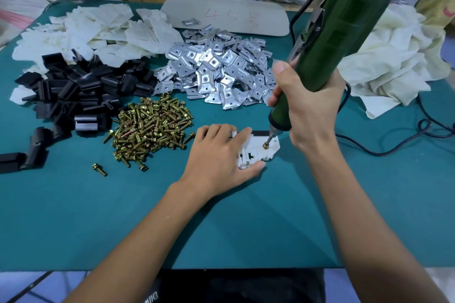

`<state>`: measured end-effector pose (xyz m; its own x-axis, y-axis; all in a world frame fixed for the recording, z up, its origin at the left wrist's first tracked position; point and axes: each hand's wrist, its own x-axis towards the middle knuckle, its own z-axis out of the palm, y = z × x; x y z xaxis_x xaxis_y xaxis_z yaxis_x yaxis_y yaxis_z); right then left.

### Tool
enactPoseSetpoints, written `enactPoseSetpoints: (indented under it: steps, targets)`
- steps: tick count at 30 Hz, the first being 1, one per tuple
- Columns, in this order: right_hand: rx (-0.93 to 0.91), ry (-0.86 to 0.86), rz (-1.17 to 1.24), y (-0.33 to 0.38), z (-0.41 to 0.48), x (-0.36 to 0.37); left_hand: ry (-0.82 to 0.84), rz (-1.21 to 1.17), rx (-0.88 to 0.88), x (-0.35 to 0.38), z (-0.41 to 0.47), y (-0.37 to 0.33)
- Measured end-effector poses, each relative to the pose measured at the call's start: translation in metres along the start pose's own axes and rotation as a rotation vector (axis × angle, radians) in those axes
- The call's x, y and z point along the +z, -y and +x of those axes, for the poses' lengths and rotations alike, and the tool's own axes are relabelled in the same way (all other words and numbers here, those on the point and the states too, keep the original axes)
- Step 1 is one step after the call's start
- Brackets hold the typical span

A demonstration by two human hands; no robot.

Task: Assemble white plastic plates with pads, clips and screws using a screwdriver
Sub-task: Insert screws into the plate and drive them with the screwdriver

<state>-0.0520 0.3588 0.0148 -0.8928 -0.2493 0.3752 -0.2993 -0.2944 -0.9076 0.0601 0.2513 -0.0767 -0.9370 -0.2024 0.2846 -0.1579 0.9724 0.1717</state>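
Left hand (221,155) fingers pinch white plastic plate (253,148) on teal table (246,216); right hand (307,101) fingers wrap green electric screwdriver (344,19), bit on brass screw (266,146).

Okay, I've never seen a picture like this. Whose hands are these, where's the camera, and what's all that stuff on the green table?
No machine here: a person works with bare hands, and the one picture comes from a camera worn on their head, looking down. The left hand holds a white plate flat on the green table. The right hand grips a green electric screwdriver, its tip on a brass screw in that plate. Behind lie piles of parts: brass screws, silver metal clips, black pads and more white plates. A crumpled white cloth lies at the right.
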Motion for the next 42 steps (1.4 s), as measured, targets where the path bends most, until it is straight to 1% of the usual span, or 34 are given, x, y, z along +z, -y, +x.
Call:
enactPoseSetpoints:
  steps: [6, 22, 42]
  targets:
    - [0.001, -0.011, 0.000, -0.0005, 0.0003, -0.0011, -0.015, -0.003, 0.005, 0.0008, -0.0003, 0.0001]
    - [0.026, -0.021, 0.063, 0.0018, 0.0015, -0.0022, 0.015, -0.012, -0.005, -0.0004, -0.0001, 0.0003]
    - [0.026, -0.028, 0.031, 0.0012, 0.0019, -0.0006, 0.016, -0.030, -0.017, 0.0003, 0.0002, 0.0006]
